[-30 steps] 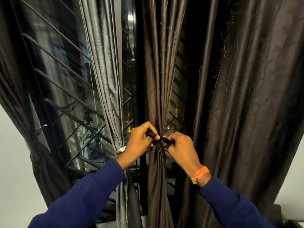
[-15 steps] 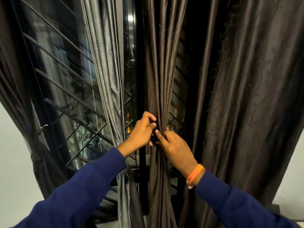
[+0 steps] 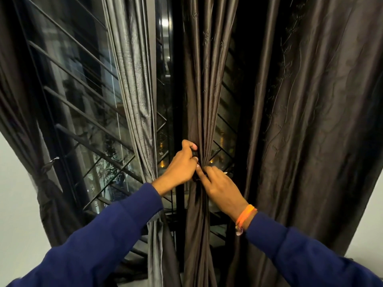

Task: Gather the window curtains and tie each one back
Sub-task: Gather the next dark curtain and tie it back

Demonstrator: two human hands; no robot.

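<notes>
Both hands are right at the pinch point of the middle curtain (image 3: 202, 96), a dark brown panel gathered into a tight vertical bundle that hangs straight down the centre of the window. The left hand (image 3: 182, 164) comes in from the left, its grip clenched on the bundle's edge with the fingers curled into the folds. The right hand (image 3: 219, 187) meets it from the right and slightly lower, index finger poking at the waist of the bundle; something dark sits there, probably the tie, but it is too hidden to tell whether the right grip has hold of it. The bundle's long axis runs straight up and down, so any wrap has to go around it crosswise at this waist, and both hands are equally near. Just left hangs a grey curtain (image 3: 134, 83), close beside the left wrist. Far left, another dark curtain (image 3: 44, 183) already looks tied back. On the right, the wide brown curtain (image 3: 310, 121) hangs loose, crowding the right forearm. Behind it all stands the window grille (image 3: 83, 112).
</notes>
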